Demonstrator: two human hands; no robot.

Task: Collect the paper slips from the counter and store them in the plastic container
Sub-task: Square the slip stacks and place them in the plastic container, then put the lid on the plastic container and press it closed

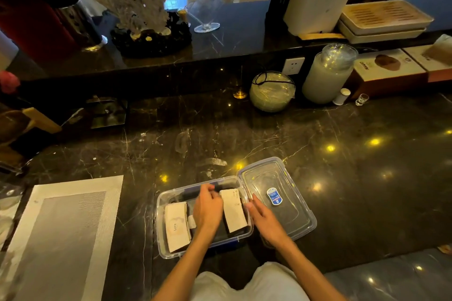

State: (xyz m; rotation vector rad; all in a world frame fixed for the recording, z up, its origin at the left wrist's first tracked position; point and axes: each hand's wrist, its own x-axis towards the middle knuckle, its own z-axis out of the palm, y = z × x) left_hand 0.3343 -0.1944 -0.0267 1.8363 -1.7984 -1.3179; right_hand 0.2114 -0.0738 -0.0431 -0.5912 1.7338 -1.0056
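Observation:
A clear plastic container point(161, 205) sits on the dark marble counter near its front edge. Two stacks of white paper slips lie inside: a left stack point(176, 227) printed "love", and a right stack point(233, 210). My left hand point(208, 208) reaches into the middle of the container between the stacks, fingers curled near the top of the right stack. My right hand point(263, 219) rests with fingers spread along the right stack's right edge, at the container's right wall. Whether either hand grips a slip is unclear.
The container's clear lid point(291, 217), with a blue sticker, lies open to the right. A grey woven placemat point(61, 234) lies at the left. At the back stand a round glass bowl point(272, 91), a tall frosted jar point(325, 78), boxes and a small glass.

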